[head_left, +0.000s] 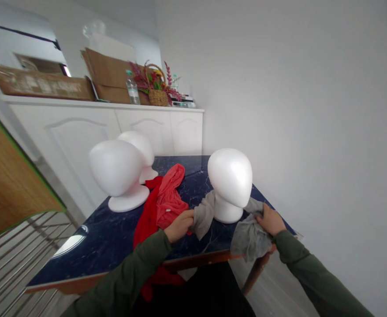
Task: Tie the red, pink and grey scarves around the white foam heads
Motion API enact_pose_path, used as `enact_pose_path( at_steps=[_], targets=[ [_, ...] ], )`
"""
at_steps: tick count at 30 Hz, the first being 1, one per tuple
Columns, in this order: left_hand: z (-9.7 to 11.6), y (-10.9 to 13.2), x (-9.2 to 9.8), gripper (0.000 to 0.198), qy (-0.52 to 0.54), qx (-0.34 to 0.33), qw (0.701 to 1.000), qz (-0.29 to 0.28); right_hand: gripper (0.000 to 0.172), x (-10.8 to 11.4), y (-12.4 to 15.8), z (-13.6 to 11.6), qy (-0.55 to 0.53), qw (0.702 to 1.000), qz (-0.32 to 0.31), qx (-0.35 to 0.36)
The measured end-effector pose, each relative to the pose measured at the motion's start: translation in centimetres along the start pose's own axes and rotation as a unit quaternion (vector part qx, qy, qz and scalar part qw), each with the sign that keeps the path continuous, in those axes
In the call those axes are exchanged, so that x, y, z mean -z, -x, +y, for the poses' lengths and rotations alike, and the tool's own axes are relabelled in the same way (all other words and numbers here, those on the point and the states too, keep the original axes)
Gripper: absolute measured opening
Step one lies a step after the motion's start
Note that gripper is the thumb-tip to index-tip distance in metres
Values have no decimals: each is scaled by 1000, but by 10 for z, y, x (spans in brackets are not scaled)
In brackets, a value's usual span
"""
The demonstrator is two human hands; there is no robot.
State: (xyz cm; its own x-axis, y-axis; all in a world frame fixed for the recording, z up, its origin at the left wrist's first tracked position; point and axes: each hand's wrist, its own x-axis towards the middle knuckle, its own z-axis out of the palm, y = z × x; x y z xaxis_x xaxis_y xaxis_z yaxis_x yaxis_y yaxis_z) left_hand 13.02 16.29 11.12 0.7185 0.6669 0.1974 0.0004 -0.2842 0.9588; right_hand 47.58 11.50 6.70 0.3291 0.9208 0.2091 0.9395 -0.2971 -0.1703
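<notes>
On the near right part of a dark blue marble-patterned tabletop (114,237), a soft grey fabric cloth (249,237) is laid around the base of a white foam mannequin head (230,182).

Item: grey cloth. Its long axis is run left to right across the near edge of the table, passing behind the head's neck. One end is drawn out to the left of the base; the other is gathered at the near right corner and is draped partly over the edge.

Grip: the left hand (179,225) is closed on the left end of the cloth, fingers curled round a pinch of it. The right hand (270,219) is pressed down on the bunched right end, fingers bent into the folds.

Handling, as judged: light, limp, not fragile and easily creased; no shape would be kept when lifted. It is best taken by its two ends, as at present. The foam head is judged light and easily tipped if the cloth is pulled.

Adjacent: a red and coral fabric heap (162,202), just left of the left hand, trailing over the near edge. Two further white foam heads (119,174) are stood at the far left.
</notes>
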Motion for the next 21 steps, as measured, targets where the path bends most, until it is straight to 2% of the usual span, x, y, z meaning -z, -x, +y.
enact_pose_path(
  at_steps=[1, 3, 4, 5, 6, 7, 9, 10, 11, 13, 15, 17, 21],
  targets=[
    [3, 0, -5, 36, -32, -13, 999, -18, 50, 8, 3, -1, -9, 1000, -17, -4],
    [8, -4, -14, 39, -63, -41, 997, -13, 34, 22, 10, -6, -68, 994, -81, -14],
    [10, -7, -16, 39, -73, -54, 996, 1, 28, 28, 15, -9, -135, 982, -131, -19],
    [11, -10, -19, 39, -81, -63, 995, 16, 26, 30, 21, -14, -229, 956, -184, -22],
    [10, -13, -20, 39, -86, -71, 993, 31, 26, 31, 29, -20, -339, 910, -236, -25],
    [9, -16, -22, 39, -91, -78, 992, 43, 26, 29, 38, -26, -447, 850, -276, -32],
    [4, -20, -25, 39, -103, -88, 989, 52, 27, 20, 56, -44, -608, 729, -306, -64],
    [1, -22, -27, 40, -110, -91, 989, 48, 27, 15, 63, -54, -657, 684, -306, -81],
    [-1, -23, -29, 40, -117, -92, 988, 39, 27, 9, 69, -65, -693, 646, -306, -93],
    [-5, -24, -34, 40, -134, -88, 987, 14, 30, -1, 74, -88, -741, 592, -301, -101],
    [-7, -23, -40, 39, -166, -77, 983, -16, 35, -8, 72, -109, -768, 563, -293, -92],
    [-6, -20, -45, 42, -219, -68, 973, -30, 37, -12, 67, -126, -777, 551, -292, -85],
    [-3, -13, -54, 67, -328, -44, 944, 5, 39, -14, 60, -147, -782, 507, -353, -79]
  ],
)
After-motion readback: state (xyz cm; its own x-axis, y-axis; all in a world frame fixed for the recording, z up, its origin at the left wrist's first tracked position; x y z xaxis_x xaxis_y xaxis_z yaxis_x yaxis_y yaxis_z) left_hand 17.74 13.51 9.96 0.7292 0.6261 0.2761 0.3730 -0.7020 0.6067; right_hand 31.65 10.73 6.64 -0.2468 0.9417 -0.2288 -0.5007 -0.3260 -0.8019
